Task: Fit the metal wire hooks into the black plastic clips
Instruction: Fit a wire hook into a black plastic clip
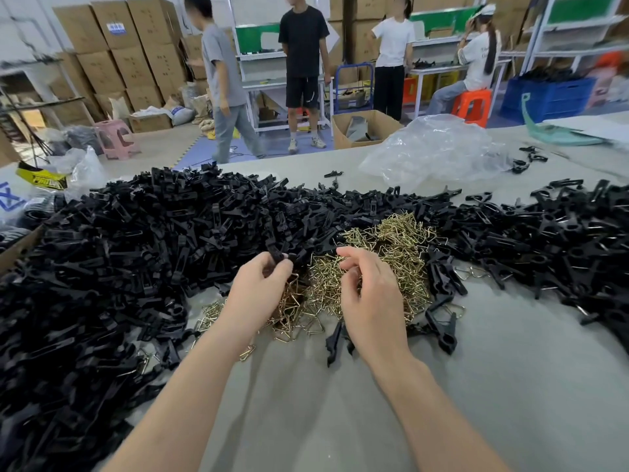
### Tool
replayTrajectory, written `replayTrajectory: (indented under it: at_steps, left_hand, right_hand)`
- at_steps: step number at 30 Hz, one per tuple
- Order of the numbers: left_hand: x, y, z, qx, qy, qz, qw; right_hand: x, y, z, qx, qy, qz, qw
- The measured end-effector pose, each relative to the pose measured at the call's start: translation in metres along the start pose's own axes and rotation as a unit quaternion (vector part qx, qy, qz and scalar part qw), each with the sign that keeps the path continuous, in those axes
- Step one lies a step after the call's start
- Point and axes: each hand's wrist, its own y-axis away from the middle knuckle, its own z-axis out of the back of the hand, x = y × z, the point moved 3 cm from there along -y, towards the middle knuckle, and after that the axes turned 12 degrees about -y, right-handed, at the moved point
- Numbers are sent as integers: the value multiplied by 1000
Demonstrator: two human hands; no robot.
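Black plastic clip [276,251] is pinched in the left hand [258,291] at the left edge of the wire hook pile [401,240]. The right hand [372,298] curls over that pile; its hold is unclear.

Grey table [340,420]. Mid-table, heaped brass hooks [398,253]. Left of the hooks, a tall clip mound [119,250]; right of them, a flatter clip spread [544,240]; beyond them, a crumpled clear bag [435,148]; nearer than them, stray clips [442,330].
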Motion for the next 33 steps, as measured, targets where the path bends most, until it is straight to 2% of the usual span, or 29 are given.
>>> replayTrajectory:
  at_steps: [4,10,14,19,25,30,33]
  left_hand:
    - [2,7,10,-49,74,-6,996]
    - [12,24,9,-65,101,-23,992]
    - [15,46,-3,-19,151,-43,987]
    - [10,59,-5,-1,127,-85,988]
    - [7,62,-6,7,162,-90,983]
    - [7,63,-7,-4,179,-91,980]
    - [7,62,-5,-22,189,-85,978]
  right_hand:
    - [0,1,0,8,1,2,1000]
    - [4,1,-1,50,-28,-6,998]
    - [9,4,-9,137,-124,-37,982]
    - [8,11,-17,225,-127,-50,965]
    - [5,8,-17,242,-188,-92,948]
    - [6,7,-18,241,-293,-160,911]
    - [6,5,-18,217,-315,-167,909]
